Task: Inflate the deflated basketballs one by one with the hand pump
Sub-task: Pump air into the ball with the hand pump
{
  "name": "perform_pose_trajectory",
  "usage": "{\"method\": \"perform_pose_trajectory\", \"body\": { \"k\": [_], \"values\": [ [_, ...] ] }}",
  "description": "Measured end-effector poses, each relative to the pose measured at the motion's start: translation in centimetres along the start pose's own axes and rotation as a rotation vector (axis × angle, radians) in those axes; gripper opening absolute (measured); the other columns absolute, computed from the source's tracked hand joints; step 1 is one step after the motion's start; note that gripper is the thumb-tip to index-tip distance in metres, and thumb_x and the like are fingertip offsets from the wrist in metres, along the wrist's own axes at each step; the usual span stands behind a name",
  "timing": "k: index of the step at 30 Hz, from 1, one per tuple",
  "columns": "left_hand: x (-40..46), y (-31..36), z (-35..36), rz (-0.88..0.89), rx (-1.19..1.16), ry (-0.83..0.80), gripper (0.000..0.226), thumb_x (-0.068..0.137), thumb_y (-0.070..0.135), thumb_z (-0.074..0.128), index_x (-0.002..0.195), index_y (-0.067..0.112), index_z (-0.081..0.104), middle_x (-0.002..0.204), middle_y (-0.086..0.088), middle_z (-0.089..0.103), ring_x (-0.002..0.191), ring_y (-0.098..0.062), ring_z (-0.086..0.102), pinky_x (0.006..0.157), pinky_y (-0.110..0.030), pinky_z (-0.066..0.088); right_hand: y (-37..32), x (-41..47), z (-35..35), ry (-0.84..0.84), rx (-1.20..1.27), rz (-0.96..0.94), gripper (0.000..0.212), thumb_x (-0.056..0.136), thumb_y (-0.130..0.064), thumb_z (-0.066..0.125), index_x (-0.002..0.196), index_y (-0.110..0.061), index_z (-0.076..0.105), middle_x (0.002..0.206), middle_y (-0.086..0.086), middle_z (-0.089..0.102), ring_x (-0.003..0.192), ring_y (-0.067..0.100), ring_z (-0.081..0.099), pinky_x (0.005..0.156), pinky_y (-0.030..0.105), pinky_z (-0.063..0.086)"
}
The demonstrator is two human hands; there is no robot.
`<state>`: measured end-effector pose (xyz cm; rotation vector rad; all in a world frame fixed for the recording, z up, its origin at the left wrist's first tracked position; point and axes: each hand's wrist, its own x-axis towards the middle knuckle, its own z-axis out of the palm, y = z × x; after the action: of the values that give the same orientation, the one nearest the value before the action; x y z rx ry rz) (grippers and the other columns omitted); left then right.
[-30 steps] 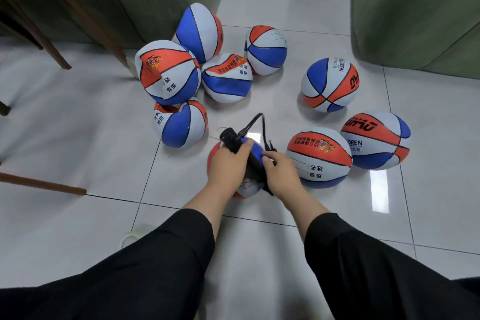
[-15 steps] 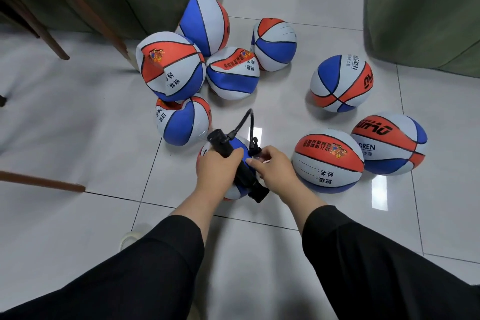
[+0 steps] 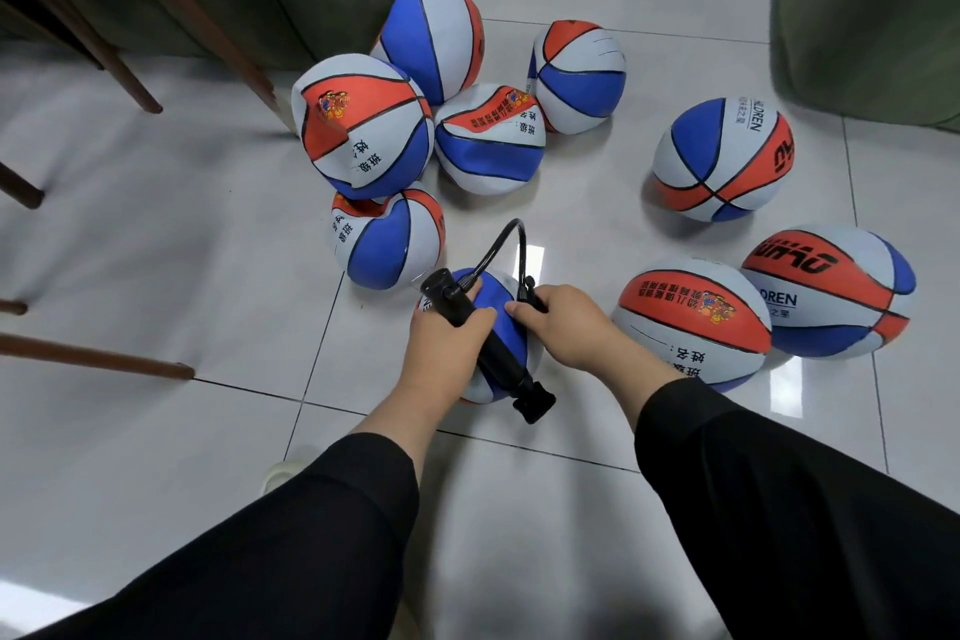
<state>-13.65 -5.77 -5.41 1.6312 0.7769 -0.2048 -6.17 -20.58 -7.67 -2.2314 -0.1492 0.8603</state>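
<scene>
Basketball [image 3: 501, 307] under work lies on the floor [image 3: 208, 250] directly in front of the person, partly hidden by both hands and the pump. Compared with a second ago, the hand pump [image 3: 480, 343] is now turned more upright along the ball, so its T-handle [image 3: 534, 403] points toward the person and is free. The left hand [image 3: 447, 343] is curled around the pump barrel near the top. The right hand [image 3: 563, 322] moved from the pump body to the hose end [image 3: 527, 288], and its fingers pinch there, where the needle seems to enter the ball; the needle itself I cannot see. The black hose [image 3: 511, 237] makes an arch above the ball. I judge that the connection step is almost finished and pumping comes next. Five wrinkled balls wait in the group behind [image 3: 488, 140], and three rounder balls rest on the right side [image 3: 722, 161]
</scene>
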Motion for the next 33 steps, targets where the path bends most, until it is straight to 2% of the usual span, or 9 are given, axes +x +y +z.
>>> {"method": "perform_pose_trajectory", "body": {
  "k": [4, 7, 10, 14, 17, 23, 26, 30, 33],
  "values": [
    [0.1, -0.3, -0.5, 0.014, 0.039, -0.052, 0.020, 0.090, 0.023, 0.070, 0.102, 0.038, 0.065, 0.097, 0.012, 0.069, 0.089, -0.013, 0.066, 0.073, -0.024, 0.050, 0.3, 0.1, 0.6, 0.025, 0.066, 0.005, 0.041, 0.100, -0.040, 0.059, 0.069, -0.015, 0.048, 0.065, 0.001, 0.048, 0.062, 0.020, 0.042, 0.060, 0.033, 0.034],
    [0.7, -0.1, -1.1, -0.005, 0.049, -0.088, 0.035, 0.096, 0.023, 0.067, 0.126, 0.039, 0.065, 0.106, 0.021, 0.063, 0.097, 0.001, 0.061, 0.078, -0.017, 0.046, -0.4, 0.3, 0.7, 0.035, 0.035, 0.016, 0.042, 0.100, -0.040, 0.059, 0.067, -0.015, 0.047, 0.064, 0.000, 0.048, 0.059, 0.018, 0.042, 0.056, 0.031, 0.033],
    [1.2, 0.0, -1.2, -0.018, 0.031, -0.079, 0.031, 0.098, 0.022, 0.066, 0.125, 0.038, 0.062, 0.094, 0.026, 0.058, 0.090, 0.000, 0.060, 0.070, -0.012, 0.043, -1.1, 0.3, 0.5, 0.046, 0.027, 0.033, 0.044, 0.100, -0.041, 0.059, 0.066, -0.015, 0.047, 0.062, -0.001, 0.047, 0.058, 0.017, 0.042, 0.055, 0.030, 0.032],
    [1.8, 1.3, -1.0, -0.091, -0.063, 0.009, 0.021, 0.094, 0.034, 0.070, 0.112, 0.024, 0.073, 0.093, 0.006, 0.073, 0.094, -0.016, 0.070, 0.081, -0.027, 0.053, -0.8, -0.9, 0.4, 0.107, 0.151, 0.057, 0.052, 0.099, -0.052, 0.055, 0.075, -0.007, 0.052, 0.066, 0.006, 0.051, 0.064, 0.021, 0.045, 0.060, 0.033, 0.037],
    [1.7, 3.1, -1.0, -0.141, -0.213, 0.079, 0.033, 0.085, 0.039, 0.072, 0.097, 0.008, 0.070, 0.088, 0.001, 0.076, 0.083, -0.024, 0.068, 0.081, -0.036, 0.054, -0.2, -3.3, 0.7, 0.128, 0.359, 0.077, 0.057, 0.098, -0.060, 0.050, 0.093, -0.006, 0.067, 0.090, 0.016, 0.070, 0.075, 0.026, 0.060, 0.074, 0.038, 0.053],
    [0.4, 5.0, 0.2, -0.196, -0.415, 0.210, 0.016, 0.094, 0.027, 0.062, 0.094, 0.012, 0.055, 0.081, -0.009, 0.079, 0.077, -0.026, 0.071, 0.079, -0.040, 0.059, -0.3, -8.3, 2.2, 0.066, 0.755, 0.027, 0.025, 0.099, -0.035, 0.064, 0.117, -0.016, 0.065, 0.092, 0.005, 0.064, 0.076, 0.010, 0.066, 0.086, 0.046, 0.062],
    [-0.9, 5.6, 1.1, -0.243, -0.566, 0.257, 0.021, 0.096, 0.031, 0.063, 0.099, 0.012, 0.054, 0.068, -0.008, 0.072, 0.059, -0.020, 0.065, 0.063, -0.033, 0.055, -1.5, -9.6, 2.8, 0.201, 0.718, 0.004, 0.026, 0.094, -0.034, 0.072, 0.115, -0.020, 0.065, 0.085, 0.001, 0.065, 0.074, 0.014, 0.065, 0.078, 0.037, 0.060],
    [-3.2, 6.4, 2.6, -0.320, -0.790, 0.176, 0.027, 0.098, 0.036, 0.066, 0.099, 0.012, 0.055, 0.065, -0.005, 0.060, 0.052, -0.020, 0.060, 0.062, -0.035, 0.058, -3.4, -11.1, 2.4, 0.577, 0.793, 0.115, 0.036, 0.096, -0.046, 0.064, 0.089, -0.011, 0.067, 0.068, -0.001, 0.060, 0.056, 0.010, 0.052, 0.060, 0.031, 0.048],
    [-4.5, 6.6, 3.8, -0.321, -0.838, 0.237, 0.026, 0.099, 0.035, 0.063, 0.091, 0.012, 0.053, 0.062, -0.003, 0.055, 0.048, -0.019, 0.054, 0.055, -0.032, 0.054, -4.5, -12.9, 1.7, 0.636, 0.698, 0.104, 0.044, 0.101, -0.053, 0.051, 0.084, -0.014, 0.062, 0.064, -0.004, 0.055, 0.059, 0.012, 0.049, 0.061, 0.029, 0.042]
  ]
}}
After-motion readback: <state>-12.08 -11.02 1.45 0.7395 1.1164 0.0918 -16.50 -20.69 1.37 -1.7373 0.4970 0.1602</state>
